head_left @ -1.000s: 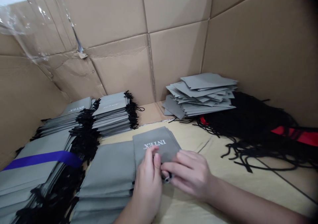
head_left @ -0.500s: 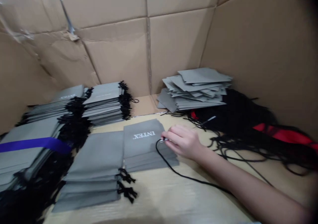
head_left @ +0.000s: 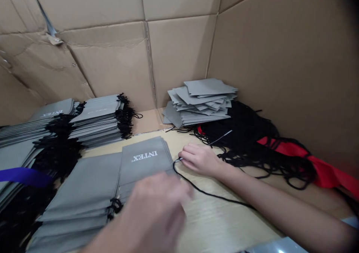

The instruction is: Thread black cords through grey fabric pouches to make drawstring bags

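My right hand (head_left: pixel 198 159) is closed to a narrow pinch on the small metal tip (head_left: pixel 180 159) of a black cord (head_left: pixel 213 195), just beside the right edge of the top grey INTEX drawstring bag (head_left: pixel 144 161), which lies at 9 o'clock from that hand. The cord trails toward 4 o'clock, along my forearm. My left hand (head_left: pixel 151 210) is a blur over the bag stack at 6 o'clock, so I can't tell whether it's open or holding anything.

What's in my fingers is the cord's tip at the bag's edge — a tip that fine calls for a steady pinch. At 12 o'clock sits a loose pile of flat grey pieces (head_left: pixel 202 101); at 1 o'clock, a heap of black cords (head_left: pixel 238 126) with a red strap (head_left: pixel 286 147) beyond it. Corded bag stacks (head_left: pixel 98 118) stand at 10 o'clock, against cardboard walls (head_left: pixel 280 66).
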Demonstrator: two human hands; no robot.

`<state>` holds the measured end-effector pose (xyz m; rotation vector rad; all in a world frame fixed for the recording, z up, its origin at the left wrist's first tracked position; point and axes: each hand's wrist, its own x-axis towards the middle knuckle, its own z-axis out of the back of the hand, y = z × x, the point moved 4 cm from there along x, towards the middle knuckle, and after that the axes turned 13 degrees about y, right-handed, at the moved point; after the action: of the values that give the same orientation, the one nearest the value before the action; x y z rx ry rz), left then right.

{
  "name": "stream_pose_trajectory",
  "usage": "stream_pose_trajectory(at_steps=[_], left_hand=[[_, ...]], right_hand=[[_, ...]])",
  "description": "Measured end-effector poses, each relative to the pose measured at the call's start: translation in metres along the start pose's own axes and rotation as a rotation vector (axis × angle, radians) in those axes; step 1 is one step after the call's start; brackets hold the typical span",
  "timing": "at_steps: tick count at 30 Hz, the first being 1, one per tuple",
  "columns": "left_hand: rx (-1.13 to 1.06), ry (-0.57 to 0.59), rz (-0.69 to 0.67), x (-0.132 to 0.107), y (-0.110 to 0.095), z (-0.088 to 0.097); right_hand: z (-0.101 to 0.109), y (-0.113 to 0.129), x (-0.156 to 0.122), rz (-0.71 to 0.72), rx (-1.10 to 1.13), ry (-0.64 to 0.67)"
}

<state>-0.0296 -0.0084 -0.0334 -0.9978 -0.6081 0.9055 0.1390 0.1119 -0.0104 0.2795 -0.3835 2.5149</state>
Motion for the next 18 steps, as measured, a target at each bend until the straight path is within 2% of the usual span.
stream_pose_trajectory(at_steps=[2,3,5,10,18], left_hand=[[0.255,0.03,0.024,0.036,-0.012,0.034],[0.412,0.047,0.043,0.05,-0.013,0.046],[0.664,0.071,0.078,0.065,-0.006,0.058],[0.812,0.081,0.067,0.064,0.017,0.054],[0.818,0.074,0.082,0.065,0.009,0.051]], right_hand=[[-0.003,0.003,0.0,0.025,0.044,0.081],[-0.003,0.005,0.001,0.04,0.065,0.109],[-0.003,0.006,0.002,0.074,0.093,0.14],[-0.002,0.004,0.004,0.098,0.144,0.189],[-0.004,0.006,0.005,0.115,0.233,0.268]])
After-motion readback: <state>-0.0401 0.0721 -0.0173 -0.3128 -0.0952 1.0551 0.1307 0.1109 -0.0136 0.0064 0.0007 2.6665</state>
